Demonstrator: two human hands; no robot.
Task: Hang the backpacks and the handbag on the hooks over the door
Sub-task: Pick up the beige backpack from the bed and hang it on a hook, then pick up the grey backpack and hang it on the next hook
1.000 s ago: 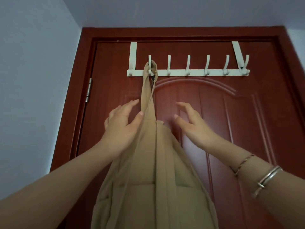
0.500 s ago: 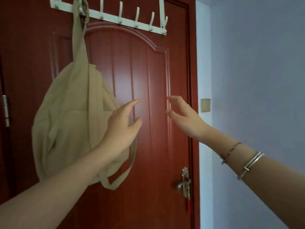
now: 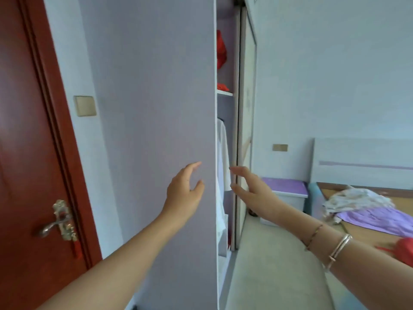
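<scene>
both arms reach forward from the bottom of the view, bare, with two bracelets [image 3: 330, 247] on the right wrist. the left hand [image 3: 184, 193] is raised with fingers loosely spread and slightly curled, thumb apart from the rest, holding nothing. the right hand [image 3: 250, 186] faces it, palm turned inward, fingers extended and parted, also empty (neither hand appears to touch any surface). the two hands sit near each other with a gap between them.

directly behind the left hand is the flat lilac side panel of a wardrobe [image 3: 156, 130]. in the gap between the hands, and behind the right hand's fingertips, the wardrobe's open front shows pale garments [image 3: 222, 157] hanging inside, with something red [image 3: 221, 52] on the shelves higher up, and a sliding door [image 3: 245, 108] at its far edge.

well to the left of the left hand is the red door [image 3: 26, 153], only its handle side in view, with a brass lever handle [image 3: 59, 220]; a wall switch [image 3: 85, 106] sits between door and wardrobe. the hooks, the backpacks and the handbag are out of view.

to the right of the right hand, further off, are a purple-topped nightstand [image 3: 288, 191] and a bed [image 3: 368, 209] with crumpled fabric on it.
</scene>
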